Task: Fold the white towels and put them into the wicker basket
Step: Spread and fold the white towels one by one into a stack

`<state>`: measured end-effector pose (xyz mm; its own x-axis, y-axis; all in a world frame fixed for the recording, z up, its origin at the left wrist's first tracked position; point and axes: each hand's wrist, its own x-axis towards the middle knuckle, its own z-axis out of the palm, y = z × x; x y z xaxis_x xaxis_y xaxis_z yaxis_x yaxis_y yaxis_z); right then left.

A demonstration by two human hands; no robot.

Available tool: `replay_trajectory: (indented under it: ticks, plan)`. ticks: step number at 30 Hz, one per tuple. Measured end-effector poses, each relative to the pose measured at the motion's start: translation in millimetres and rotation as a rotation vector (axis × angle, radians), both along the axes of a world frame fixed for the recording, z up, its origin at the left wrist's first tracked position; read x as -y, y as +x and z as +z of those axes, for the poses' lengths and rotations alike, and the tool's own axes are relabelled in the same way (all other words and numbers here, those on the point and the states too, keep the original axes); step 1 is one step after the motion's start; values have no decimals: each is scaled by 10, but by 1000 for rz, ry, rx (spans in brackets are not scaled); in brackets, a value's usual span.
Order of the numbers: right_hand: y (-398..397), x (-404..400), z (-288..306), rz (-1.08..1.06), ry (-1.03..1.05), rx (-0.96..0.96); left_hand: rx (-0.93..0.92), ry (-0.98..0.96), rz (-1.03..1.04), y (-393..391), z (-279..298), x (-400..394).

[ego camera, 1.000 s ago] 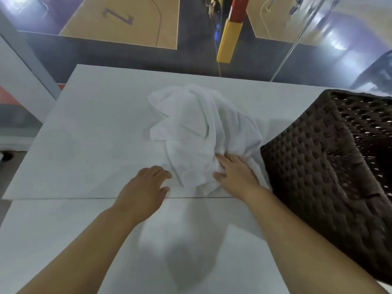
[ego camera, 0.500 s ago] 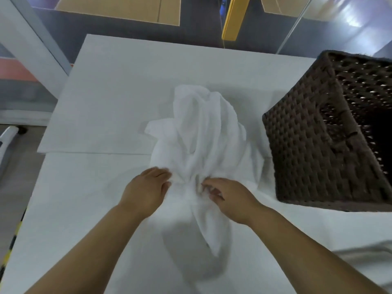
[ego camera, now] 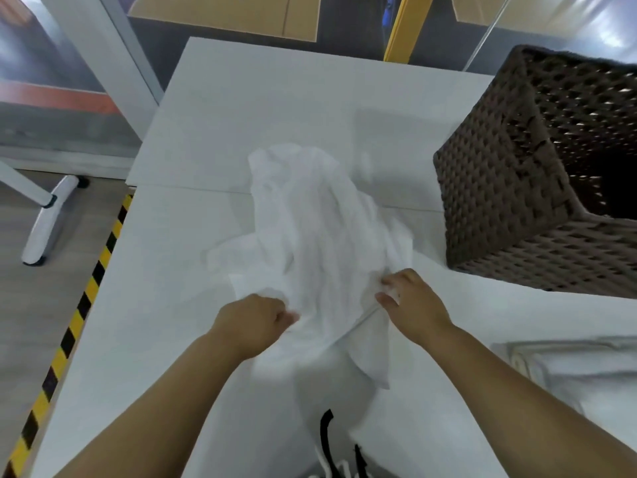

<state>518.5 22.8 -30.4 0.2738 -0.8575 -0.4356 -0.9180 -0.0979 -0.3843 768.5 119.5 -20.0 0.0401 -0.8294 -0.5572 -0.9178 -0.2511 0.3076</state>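
Both forearms reach forward over the white table [ego camera: 193, 139]. The left hand [ego camera: 250, 319] has its fingers curled, gripping the near left edge of the crumpled white towel [ego camera: 317, 236]. The right hand [ego camera: 412, 303] pinches the towel's right edge between thumb and fingers. The towel lies mid-table, just left of the brown wicker basket [ego camera: 489, 188].

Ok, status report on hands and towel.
Both hands, left and right, gripping crumpled white towel. Unfolded, on table. Wicker basket beside it, unobstructed.
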Motion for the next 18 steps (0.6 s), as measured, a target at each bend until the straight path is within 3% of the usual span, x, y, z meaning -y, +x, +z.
replay_trajectory:
  ticks: [4,7,13,18]
  plan:
    - [-57,-40,53,33,85,-45,-102,-213,382,-41,62,113]
    - [-41,-19,76,-122,85,-22,-193,-284,522,-39,72,314]
    - [82,18,36,-477,139,68,-230,-286,507,15,94,695]
    - [75,71,39,-431,126,29,-300,-272,468,106,110,750]
